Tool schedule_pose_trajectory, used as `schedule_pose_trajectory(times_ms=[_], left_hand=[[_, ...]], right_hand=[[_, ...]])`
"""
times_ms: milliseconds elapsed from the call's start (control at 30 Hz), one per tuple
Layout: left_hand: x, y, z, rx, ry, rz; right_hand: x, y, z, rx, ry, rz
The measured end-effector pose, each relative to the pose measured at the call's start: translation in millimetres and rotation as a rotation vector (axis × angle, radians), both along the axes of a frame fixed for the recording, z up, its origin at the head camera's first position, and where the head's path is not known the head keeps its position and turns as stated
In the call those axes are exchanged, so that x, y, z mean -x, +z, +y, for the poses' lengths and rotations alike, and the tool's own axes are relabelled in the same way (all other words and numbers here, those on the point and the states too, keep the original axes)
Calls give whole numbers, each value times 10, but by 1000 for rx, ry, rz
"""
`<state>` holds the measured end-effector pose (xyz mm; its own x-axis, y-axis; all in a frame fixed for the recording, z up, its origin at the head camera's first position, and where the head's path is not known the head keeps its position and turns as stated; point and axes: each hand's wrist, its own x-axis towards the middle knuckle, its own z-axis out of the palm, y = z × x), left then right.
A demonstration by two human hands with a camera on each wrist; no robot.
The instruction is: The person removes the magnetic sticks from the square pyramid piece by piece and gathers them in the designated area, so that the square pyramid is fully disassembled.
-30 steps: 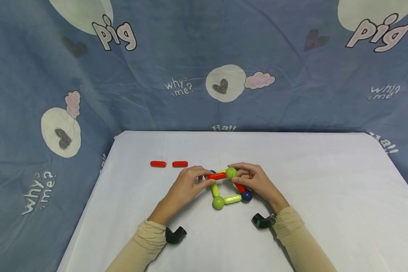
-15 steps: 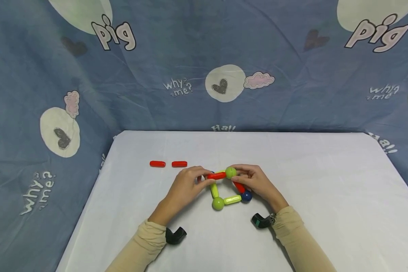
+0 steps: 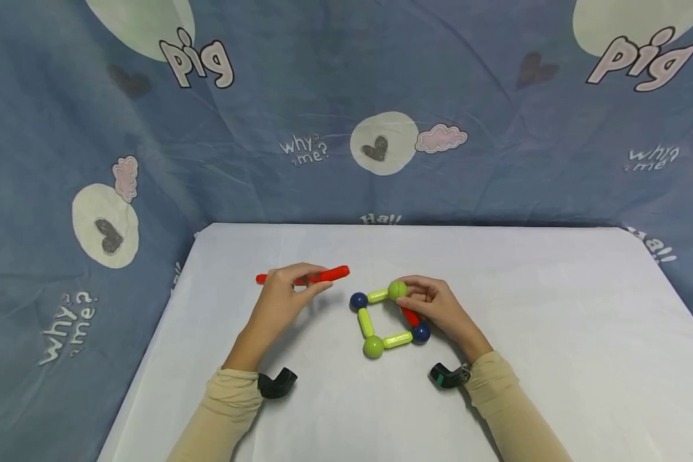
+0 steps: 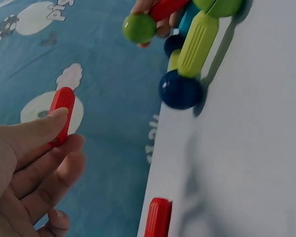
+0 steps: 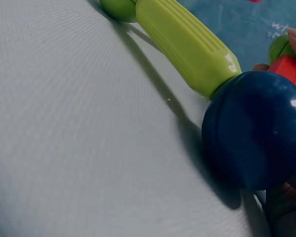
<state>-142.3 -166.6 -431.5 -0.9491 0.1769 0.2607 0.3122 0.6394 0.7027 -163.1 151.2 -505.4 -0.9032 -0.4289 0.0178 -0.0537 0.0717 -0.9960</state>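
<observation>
My left hand (image 3: 280, 298) pinches a red magnetic rod (image 3: 336, 273) between thumb and fingertips, raised above the table; the left wrist view shows the same red rod (image 4: 63, 101) standing up from the grip. To its right lies a four-sided loop of rods and balls. My right hand (image 3: 437, 307) grips the loop's far right corner, at a green ball (image 3: 397, 289) joined to a red rod (image 3: 409, 316). The other corners are a blue ball (image 3: 359, 301), a green ball (image 3: 373, 347) and a blue ball (image 5: 256, 131). Yellow-green rods (image 3: 366, 323) form the other sides.
Another red rod (image 3: 261, 279) lies on the white table (image 3: 554, 289), mostly hidden behind my left hand. One more lies behind the held rod. A blue printed cloth (image 3: 300, 77) hangs beyond the table's far edge. Black wrist devices (image 3: 277, 384) sit on both wrists.
My left hand has moved left, carrying the red rod away from the loop's far side toward the loose red rods. My right hand stays at the green ball.
</observation>
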Motion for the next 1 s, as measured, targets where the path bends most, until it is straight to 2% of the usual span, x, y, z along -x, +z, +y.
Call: schedule_pose_trajectory(times_ms=[200, 367, 533, 667, 800, 900, 1000], left_hand=[[-8, 61, -177, 13, 59, -13], [8, 109, -469, 32, 126, -32], [68, 37, -766, 81, 175, -50], [131, -72, -878, 68, 180, -148], [193, -164, -892, 54, 143, -230], [225, -203, -872, 46, 117, -240], [229, -209, -847, 56, 119, -239]], right_hand=[[-6, -18, -14, 45, 13, -15], [-9, -36, -42, 52, 25, -21], [-11, -55, -55, 42, 23, -17], [-7, -47, -48, 39, 20, -21], [-7, -28, -21, 36, 15, -15], [-8, -7, -3, 35, 14, -3], [-7, 9, 3, 34, 17, -1]])
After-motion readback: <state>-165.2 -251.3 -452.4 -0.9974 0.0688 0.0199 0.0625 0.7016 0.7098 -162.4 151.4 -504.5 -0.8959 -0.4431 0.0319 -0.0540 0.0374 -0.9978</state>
